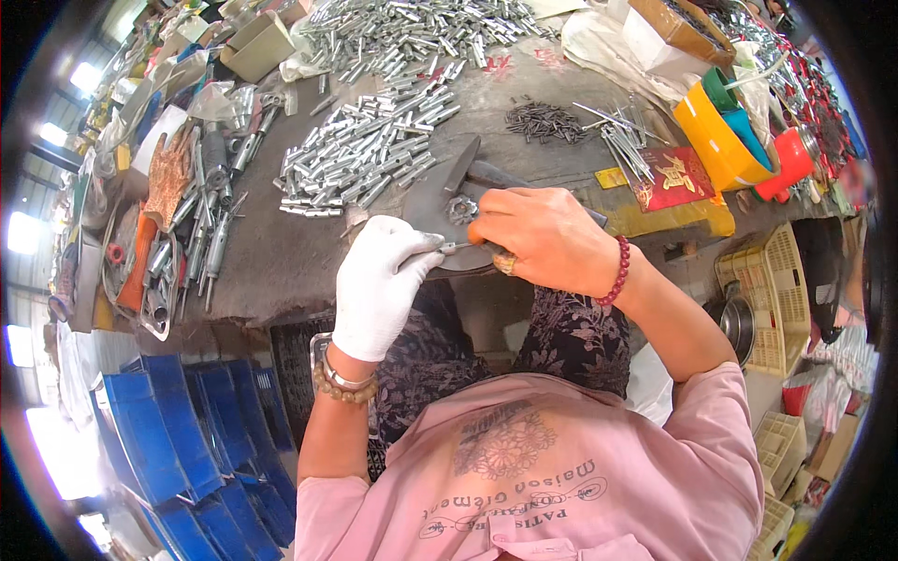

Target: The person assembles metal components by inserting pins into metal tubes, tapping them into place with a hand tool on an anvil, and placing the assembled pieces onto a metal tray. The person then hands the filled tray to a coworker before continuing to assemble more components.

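Observation:
My left hand (383,276), in a white knitted glove, pinches a short silver metal tube (453,249) at the table's near edge. My bare right hand (547,238) meets it from the other side with its fingers closed; whatever lies between those fingertips is hidden. Just beyond the hands rests a hammer (462,166), its handle running beneath my right hand. A small shiny metal piece (461,209) lies beside the hammer head. Left of the hammer is a heap of silver metal tubes (360,154), all loose on the worn dark tabletop (281,252).
Farther back spreads a bigger pile of metal tubes (421,33). Dark small pins (545,122), thin metal rods (627,145) and a red packet (675,178) lie right, near a yellow container (725,136). A tool-filled tray (159,323) stands left; blue bins (164,430) sit below.

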The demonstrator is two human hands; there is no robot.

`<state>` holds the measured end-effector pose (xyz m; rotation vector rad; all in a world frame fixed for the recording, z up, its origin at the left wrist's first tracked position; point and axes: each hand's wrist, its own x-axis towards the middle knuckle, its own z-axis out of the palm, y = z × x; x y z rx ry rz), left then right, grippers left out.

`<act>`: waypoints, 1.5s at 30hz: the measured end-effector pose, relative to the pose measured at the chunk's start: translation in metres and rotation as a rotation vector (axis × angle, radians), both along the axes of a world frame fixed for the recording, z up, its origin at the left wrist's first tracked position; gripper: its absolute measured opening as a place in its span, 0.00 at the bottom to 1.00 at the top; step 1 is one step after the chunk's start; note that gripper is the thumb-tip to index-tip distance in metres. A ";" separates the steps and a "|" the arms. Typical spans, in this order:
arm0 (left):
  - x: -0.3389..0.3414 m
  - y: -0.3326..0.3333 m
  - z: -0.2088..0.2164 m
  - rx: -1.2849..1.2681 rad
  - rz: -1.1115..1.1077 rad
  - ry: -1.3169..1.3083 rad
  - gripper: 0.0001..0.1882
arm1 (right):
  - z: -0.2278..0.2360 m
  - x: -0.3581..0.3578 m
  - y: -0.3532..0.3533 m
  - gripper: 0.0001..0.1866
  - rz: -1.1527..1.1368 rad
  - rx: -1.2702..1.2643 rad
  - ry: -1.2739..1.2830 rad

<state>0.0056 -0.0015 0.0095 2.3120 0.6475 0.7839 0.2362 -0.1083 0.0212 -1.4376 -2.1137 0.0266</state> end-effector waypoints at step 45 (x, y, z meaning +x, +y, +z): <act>-0.006 0.002 -0.009 0.022 -0.014 -0.054 0.09 | 0.008 -0.025 0.010 0.08 -0.146 -0.033 0.226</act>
